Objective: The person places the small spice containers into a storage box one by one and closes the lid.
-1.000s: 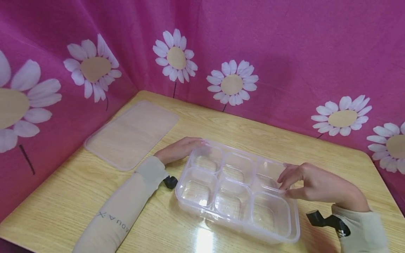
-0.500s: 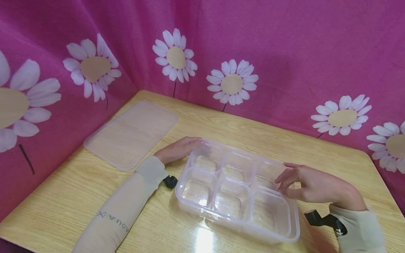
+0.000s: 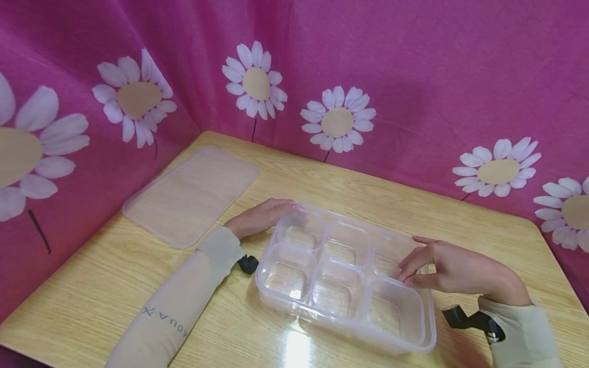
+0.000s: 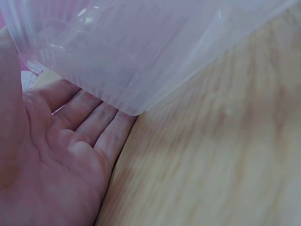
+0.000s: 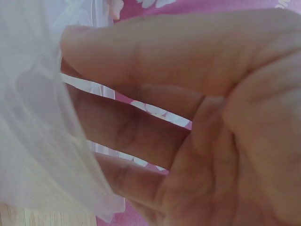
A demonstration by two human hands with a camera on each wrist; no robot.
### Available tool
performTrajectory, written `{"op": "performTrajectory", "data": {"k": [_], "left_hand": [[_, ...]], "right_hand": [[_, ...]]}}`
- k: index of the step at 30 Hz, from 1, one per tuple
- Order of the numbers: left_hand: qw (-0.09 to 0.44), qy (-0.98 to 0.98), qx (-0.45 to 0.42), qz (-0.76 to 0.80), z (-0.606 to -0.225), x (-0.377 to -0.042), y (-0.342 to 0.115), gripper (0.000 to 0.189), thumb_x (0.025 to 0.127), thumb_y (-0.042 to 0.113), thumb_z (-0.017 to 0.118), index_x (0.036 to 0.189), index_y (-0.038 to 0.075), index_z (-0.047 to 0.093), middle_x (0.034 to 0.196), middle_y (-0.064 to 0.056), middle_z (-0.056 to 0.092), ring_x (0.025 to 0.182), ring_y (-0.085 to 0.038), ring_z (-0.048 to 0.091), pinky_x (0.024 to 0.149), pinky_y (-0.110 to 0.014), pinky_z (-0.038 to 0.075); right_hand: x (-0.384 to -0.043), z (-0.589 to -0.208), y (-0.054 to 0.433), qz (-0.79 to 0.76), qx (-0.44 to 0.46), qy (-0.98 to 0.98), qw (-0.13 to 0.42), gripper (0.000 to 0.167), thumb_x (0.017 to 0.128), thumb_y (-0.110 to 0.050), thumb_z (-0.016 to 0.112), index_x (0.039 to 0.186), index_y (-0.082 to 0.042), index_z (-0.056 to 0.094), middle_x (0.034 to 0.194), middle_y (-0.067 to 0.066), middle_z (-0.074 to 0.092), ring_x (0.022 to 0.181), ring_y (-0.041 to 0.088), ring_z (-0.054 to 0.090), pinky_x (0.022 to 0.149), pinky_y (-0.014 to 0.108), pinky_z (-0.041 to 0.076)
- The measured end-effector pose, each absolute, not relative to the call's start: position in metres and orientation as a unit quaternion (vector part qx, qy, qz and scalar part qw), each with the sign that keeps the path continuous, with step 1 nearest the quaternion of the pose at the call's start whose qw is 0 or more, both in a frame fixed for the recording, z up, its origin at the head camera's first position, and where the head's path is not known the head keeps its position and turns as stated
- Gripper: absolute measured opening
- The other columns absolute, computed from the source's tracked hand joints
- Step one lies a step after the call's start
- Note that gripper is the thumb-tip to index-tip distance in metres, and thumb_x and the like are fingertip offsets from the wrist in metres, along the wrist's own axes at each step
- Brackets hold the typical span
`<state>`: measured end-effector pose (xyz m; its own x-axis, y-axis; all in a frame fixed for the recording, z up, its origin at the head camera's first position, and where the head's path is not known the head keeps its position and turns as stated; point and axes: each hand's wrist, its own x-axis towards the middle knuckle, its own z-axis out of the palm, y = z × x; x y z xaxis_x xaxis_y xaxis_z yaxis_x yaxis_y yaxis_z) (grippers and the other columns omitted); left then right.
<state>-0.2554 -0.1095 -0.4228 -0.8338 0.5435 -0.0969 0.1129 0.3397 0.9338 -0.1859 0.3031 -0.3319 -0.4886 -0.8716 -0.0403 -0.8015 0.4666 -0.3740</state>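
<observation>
A clear plastic container (image 3: 340, 327), divided into several square compartment cups, stands on the wooden table. My left hand (image 3: 259, 219) holds its far left corner; in the left wrist view the fingers (image 4: 101, 113) run along the container's lower edge. At the opposite end, my right hand (image 3: 460, 268) has its fingertips dipped into the far right compartment cup (image 3: 386, 253). The thumb lies by the rim of the near right compartment cup (image 3: 395, 312), pinching the wall between. In the right wrist view, thin plastic (image 5: 42, 117) partly covers the fingers. No contents show in the cups.
A flat translucent lid (image 3: 193, 197) lies at the table's back left. Pink cloth (image 3: 405, 66) with white daisies borders the back and left of the wooden table (image 3: 221, 317). Black wrist straps (image 3: 474, 322) sit close to the container's ends.
My right hand has slid slightly left, its fingers deeper in the far right compartment. The near right compartment cup has shifted slightly right. My left hand stays at its corner.
</observation>
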Motion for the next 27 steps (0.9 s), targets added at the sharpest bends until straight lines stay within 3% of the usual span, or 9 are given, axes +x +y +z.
{"op": "performTrajectory", "data": {"k": [13,19,23,27], "left_hand": [[0.199,0.794,0.211,0.534,-0.4233,-0.2568,-0.1096,0.050,0.108,0.046,0.045,0.151,0.022,0.054,0.157,0.003,0.055,0.154,-0.020,0.041,0.131,-0.050,0.026],[0.202,0.792,0.214,0.535,-0.4230,-0.2567,-0.1092,0.050,0.109,0.045,0.044,0.152,0.021,0.053,0.157,0.002,0.055,0.154,-0.020,0.041,0.131,-0.050,0.026],[0.201,0.794,0.210,0.533,-0.4226,-0.2566,-0.1097,0.051,0.109,0.045,0.043,0.153,0.020,0.052,0.158,0.001,0.053,0.155,-0.021,0.040,0.132,-0.050,0.025],[0.202,0.793,0.213,0.534,-0.4226,-0.2561,-0.1100,0.052,0.109,0.045,0.043,0.153,0.020,0.051,0.158,0.000,0.053,0.154,-0.022,0.040,0.131,-0.051,0.025]], "right_hand": [[-0.1809,-0.3261,0.2983,-0.185,-0.467,0.858,0.109,0.018,0.099,-0.019,0.070,0.113,-0.027,0.078,0.107,-0.019,0.078,0.103,-0.001,0.073,0.118,-0.003,0.009],[-0.1787,-0.3240,0.2991,-0.165,-0.443,0.877,0.088,0.020,0.099,-0.023,0.070,0.115,-0.033,0.077,0.109,-0.023,0.076,0.119,0.011,0.071,0.116,-0.004,0.014],[-0.1784,-0.3231,0.2999,-0.166,-0.436,0.881,0.075,0.023,0.098,-0.021,0.072,0.116,-0.034,0.076,0.109,-0.022,0.075,0.111,0.004,0.068,0.103,0.009,0.045],[-0.1793,-0.3220,0.3011,-0.181,-0.424,0.884,0.075,0.024,0.098,-0.019,0.072,0.116,-0.034,0.076,0.110,-0.017,0.075,0.102,-0.003,0.066,0.086,0.020,0.055]]}}
